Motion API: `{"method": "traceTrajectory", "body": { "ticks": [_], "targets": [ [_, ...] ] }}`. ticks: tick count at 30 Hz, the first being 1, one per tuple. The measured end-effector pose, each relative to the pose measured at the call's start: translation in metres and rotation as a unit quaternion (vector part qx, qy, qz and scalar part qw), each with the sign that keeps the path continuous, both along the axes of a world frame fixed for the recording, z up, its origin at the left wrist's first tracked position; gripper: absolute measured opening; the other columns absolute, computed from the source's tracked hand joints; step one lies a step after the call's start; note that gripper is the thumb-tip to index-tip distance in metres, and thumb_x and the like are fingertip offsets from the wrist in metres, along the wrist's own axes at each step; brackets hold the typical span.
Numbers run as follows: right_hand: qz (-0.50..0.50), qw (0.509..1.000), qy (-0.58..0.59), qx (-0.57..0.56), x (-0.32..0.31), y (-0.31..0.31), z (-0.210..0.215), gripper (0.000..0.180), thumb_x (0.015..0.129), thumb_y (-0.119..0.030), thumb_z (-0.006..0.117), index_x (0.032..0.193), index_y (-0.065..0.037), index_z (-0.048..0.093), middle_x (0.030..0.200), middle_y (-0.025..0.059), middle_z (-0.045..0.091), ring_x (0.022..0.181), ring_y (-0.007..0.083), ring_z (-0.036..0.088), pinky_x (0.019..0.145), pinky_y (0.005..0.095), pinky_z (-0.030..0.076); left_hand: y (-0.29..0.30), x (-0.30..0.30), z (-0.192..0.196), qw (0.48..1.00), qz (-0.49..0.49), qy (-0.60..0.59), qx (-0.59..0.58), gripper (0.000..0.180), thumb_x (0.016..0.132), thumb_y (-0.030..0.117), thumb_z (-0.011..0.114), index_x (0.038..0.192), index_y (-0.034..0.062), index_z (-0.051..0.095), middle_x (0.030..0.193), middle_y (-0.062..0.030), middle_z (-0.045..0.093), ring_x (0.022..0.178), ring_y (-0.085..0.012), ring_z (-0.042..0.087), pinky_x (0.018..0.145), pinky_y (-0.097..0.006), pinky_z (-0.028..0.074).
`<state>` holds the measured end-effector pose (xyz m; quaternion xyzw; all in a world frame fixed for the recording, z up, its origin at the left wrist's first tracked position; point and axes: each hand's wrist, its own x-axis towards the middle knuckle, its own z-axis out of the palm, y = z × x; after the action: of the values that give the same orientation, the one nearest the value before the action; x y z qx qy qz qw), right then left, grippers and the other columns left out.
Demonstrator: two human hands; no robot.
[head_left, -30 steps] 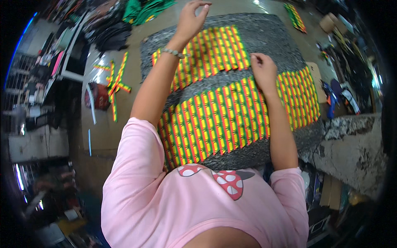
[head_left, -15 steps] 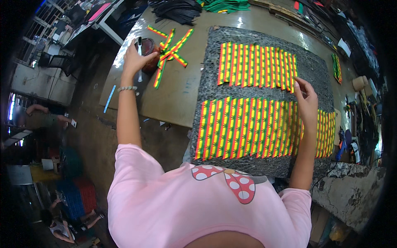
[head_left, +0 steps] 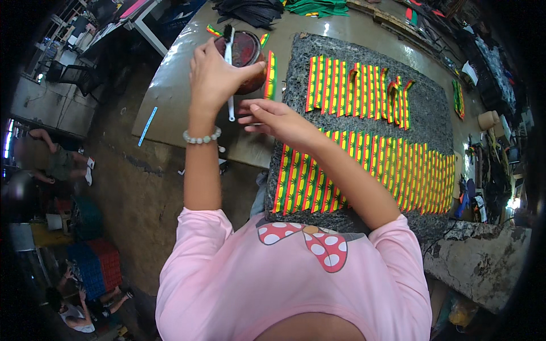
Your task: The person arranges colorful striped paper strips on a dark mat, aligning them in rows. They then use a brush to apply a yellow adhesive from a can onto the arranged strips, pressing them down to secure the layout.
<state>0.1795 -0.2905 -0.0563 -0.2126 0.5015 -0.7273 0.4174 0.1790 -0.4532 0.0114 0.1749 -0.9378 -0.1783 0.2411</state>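
Observation:
My left hand (head_left: 213, 79) is wrapped around the side of a round reddish-brown pot (head_left: 254, 55), its thumb across the near side. A white-handled brush (head_left: 230, 105) with black bristles lies against the pot's rim, bristles up. Close to the pot, my right hand (head_left: 276, 121) reaches leftward with its fingers apart and nothing seen in them. Just above it is a red, yellow and green strip (head_left: 270, 74). More strips lie side by side on a grey speckled slab (head_left: 435, 91), as an upper row (head_left: 335, 85) and a lower row (head_left: 364, 165). Several upper-row strips are curled or skewed.
Black strips (head_left: 244, 11) and green strips (head_left: 318, 7) lie at the table's far edge. A small strip bundle (head_left: 458, 99) sits right of the slab, near tape rolls (head_left: 488, 119). At the left lies a blue-white strip (head_left: 148, 126). Other people sit in the far left background.
My right hand has left the upper row and crossed left to the pot. My left hand has moved the pot and brush rightward, over the loose strips. Some upper-row strips have curled.

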Motion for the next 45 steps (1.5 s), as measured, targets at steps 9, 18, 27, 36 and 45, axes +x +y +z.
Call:
{"method": "traceTrajectory", "body": {
  "ticks": [9, 18, 27, 36, 45],
  "targets": [
    [0.054, 0.981, -0.163, -0.094, -0.008, -0.033, -0.022, 0.021, 0.101, -0.021, 0.047, 0.112, -0.006, 0.055, 0.108, 0.0041, 0.061, 0.097, 0.0146, 0.060, 0.092, 0.0350, 0.050, 0.004, -0.013, -0.026, 0.994, 0.095, -0.055, 0.001, 0.117, 0.054, 0.060, 0.081, 0.138, -0.0076, 0.035, 0.135, -0.0257, 0.042, 0.127, -0.0420, 0.040, 0.101, -0.055, 0.034],
    [0.003, 0.997, -0.072, -0.025, -0.007, -0.063, -0.027, 0.016, 0.099, -0.016, 0.044, 0.102, -0.002, 0.051, 0.089, 0.0081, 0.059, 0.078, 0.0177, 0.062, 0.069, 0.0301, 0.056, -0.024, 0.006, -0.050, 0.971, 0.152, -0.134, 0.127, 0.128, 0.062, 0.079, 0.066, 0.144, -0.0087, 0.023, 0.146, -0.0267, 0.027, 0.138, -0.0411, 0.023, 0.108, -0.061, 0.022],
    [-0.197, 0.960, 0.167, 0.105, -0.084, -0.049, -0.047, 0.025, 0.103, -0.023, 0.033, 0.104, -0.001, 0.043, 0.100, 0.0164, 0.062, 0.084, 0.0212, 0.065, 0.078, 0.0330, 0.055, -0.023, 0.043, -0.065, 0.983, -0.001, 0.097, 0.159, 0.124, 0.057, 0.039, 0.090, 0.149, 0.0073, 0.013, 0.145, -0.0272, 0.030, 0.135, -0.0397, 0.032, 0.109, -0.048, 0.030],
    [-0.134, 0.869, 0.398, 0.263, -0.086, -0.110, -0.055, 0.035, 0.101, -0.027, 0.033, 0.102, 0.007, 0.039, 0.096, 0.0346, 0.059, 0.089, 0.0503, 0.057, 0.078, 0.0544, 0.044, -0.050, 0.070, -0.052, 0.953, 0.082, 0.242, 0.160, 0.115, 0.062, 0.023, 0.091, 0.146, 0.0033, 0.015, 0.136, -0.0247, 0.040, 0.123, -0.0288, 0.048, 0.105, -0.040, 0.038],
    [-0.123, 0.979, 0.160, 0.028, -0.045, -0.114, -0.043, 0.042, 0.101, -0.041, 0.038, 0.107, 0.000, 0.044, 0.098, 0.0105, 0.062, 0.089, 0.0188, 0.061, 0.075, 0.0334, 0.047, -0.048, 0.081, -0.049, 0.890, 0.040, 0.306, 0.336, 0.112, 0.065, 0.017, 0.088, 0.146, 0.0043, 0.012, 0.134, -0.0219, 0.043, 0.120, -0.0269, 0.050, 0.104, -0.039, 0.039]
  ]
}}
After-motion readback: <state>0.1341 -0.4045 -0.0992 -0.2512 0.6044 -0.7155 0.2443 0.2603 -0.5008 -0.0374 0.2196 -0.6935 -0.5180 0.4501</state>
